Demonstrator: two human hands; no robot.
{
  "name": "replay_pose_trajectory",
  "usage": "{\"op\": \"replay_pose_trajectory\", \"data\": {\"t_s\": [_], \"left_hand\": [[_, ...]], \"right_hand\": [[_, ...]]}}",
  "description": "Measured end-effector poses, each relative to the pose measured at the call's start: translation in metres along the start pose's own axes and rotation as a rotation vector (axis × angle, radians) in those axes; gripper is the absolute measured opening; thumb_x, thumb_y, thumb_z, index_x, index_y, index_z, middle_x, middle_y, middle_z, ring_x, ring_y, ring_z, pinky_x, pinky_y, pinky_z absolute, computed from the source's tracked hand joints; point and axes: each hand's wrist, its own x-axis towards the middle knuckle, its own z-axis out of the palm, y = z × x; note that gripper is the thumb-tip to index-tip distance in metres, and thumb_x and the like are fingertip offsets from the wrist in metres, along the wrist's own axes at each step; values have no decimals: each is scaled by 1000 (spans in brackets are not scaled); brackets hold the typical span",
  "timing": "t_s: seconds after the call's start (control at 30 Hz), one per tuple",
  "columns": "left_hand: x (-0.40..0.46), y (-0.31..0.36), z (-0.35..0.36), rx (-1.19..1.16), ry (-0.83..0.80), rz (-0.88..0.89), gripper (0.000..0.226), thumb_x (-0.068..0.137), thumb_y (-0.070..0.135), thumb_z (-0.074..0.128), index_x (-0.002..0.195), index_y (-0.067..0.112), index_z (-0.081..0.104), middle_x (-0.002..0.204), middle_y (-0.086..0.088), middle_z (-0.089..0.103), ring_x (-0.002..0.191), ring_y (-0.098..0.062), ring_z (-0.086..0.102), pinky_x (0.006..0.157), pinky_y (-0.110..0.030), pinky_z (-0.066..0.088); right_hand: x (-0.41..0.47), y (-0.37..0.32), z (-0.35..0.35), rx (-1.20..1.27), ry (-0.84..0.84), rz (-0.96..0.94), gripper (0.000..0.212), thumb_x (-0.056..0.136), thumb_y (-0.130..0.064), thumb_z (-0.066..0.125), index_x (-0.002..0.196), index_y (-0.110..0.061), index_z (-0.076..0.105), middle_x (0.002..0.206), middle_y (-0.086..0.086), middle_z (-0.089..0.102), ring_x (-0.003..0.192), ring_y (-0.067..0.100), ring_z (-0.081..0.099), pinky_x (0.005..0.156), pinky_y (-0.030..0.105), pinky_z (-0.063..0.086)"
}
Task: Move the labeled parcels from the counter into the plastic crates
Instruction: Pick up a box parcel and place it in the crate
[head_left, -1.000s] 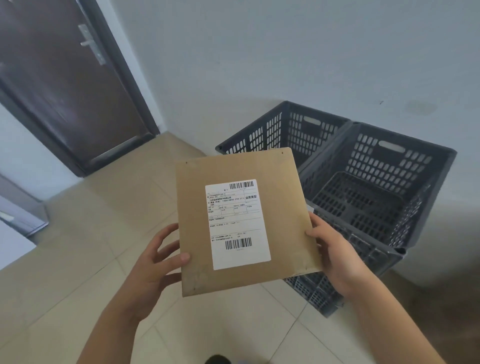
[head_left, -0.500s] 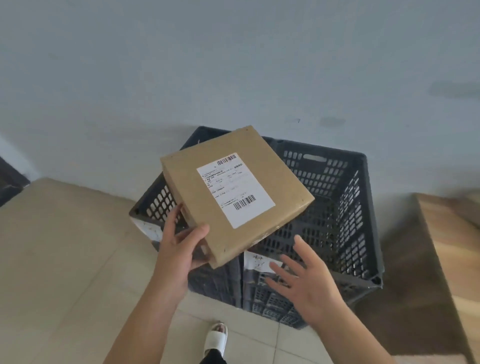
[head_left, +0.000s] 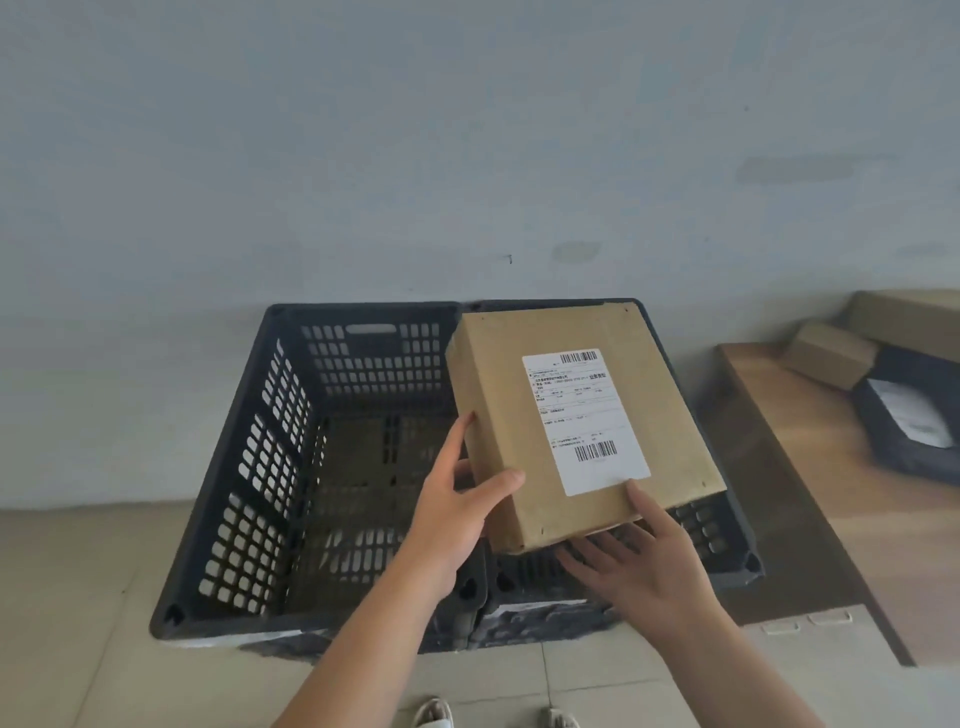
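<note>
A flat brown cardboard parcel (head_left: 519, 415) with a white barcode label hangs tilted over the right one of two dark plastic crates. My left hand (head_left: 457, 514) grips its near left corner, thumb on top. From below, my right hand (head_left: 639, 561) holds its near edge, thumb touching the label's corner. The left crate (head_left: 260, 467) is empty, and the floor shows through its slotted bottom. The right crate (head_left: 727, 540) is mostly hidden behind the parcel.
The crates stand side by side on the tiled floor against a grey wall. At the right is a wooden counter (head_left: 810, 499) with more brown parcels (head_left: 831, 353) and a dark bag parcel (head_left: 909, 431). My feet (head_left: 431, 714) show at the bottom edge.
The view has swung so both crates lie straight below. The parcel has moved right, over the right crate, and my right hand, off it half a second ago, now holds its near edge.
</note>
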Motion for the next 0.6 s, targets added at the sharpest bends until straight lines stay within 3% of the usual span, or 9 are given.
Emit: {"op": "replay_pose_trajectory", "data": {"t_s": [0.17,0.23,0.27,0.33,0.4,0.5,0.6], "left_hand": [[37,0,17,80,-87,-87,75,80,52,84,139,68,42,115,25,71,104,6,68,78,-22,57],[53,2,21,161,-70,-88,62,78,64,80,130,70,46,117,30,68,104,8,65,87,-20,54],[63,0,21,216,-2,-70,58,80,66,76,131,66,47,129,30,62,111,7,61,95,-23,50],[85,-8,17,340,198,-58,62,89,63,69,145,54,43,154,14,45,136,-11,48,108,-39,43],[104,-17,13,440,310,-99,71,94,58,65,156,47,31,165,3,31,149,-25,36,116,-51,37],[131,-30,18,574,330,-168,83,97,57,61,162,42,12,170,-2,20,154,-32,28,120,-57,32],[149,-46,32,775,372,-226,89,98,60,56,164,37,1,172,-4,15,154,-34,29,117,-57,38]], "right_hand": [[24,-21,-5,74,78,-22,49,90,-31,76,128,-7,57,129,25,64,112,46,67,79,58,59],[39,-28,-10,100,101,-20,48,91,-31,77,129,-10,56,130,24,62,112,47,67,80,58,61],[47,-31,-12,116,110,-11,49,91,-30,78,130,-12,55,129,24,61,112,48,66,80,60,62],[66,-36,-16,153,133,45,51,90,-28,79,131,-13,52,129,25,58,112,49,64,81,62,61],[87,-38,-20,177,164,112,52,90,-26,79,131,-13,51,129,26,55,111,49,62,82,64,59],[122,-35,-23,173,224,178,57,92,-24,78,138,-13,48,127,25,55,106,47,61,80,63,57],[161,-31,-22,134,272,204,53,93,-23,76,137,-19,45,132,22,56,98,42,60,95,64,53]]}}
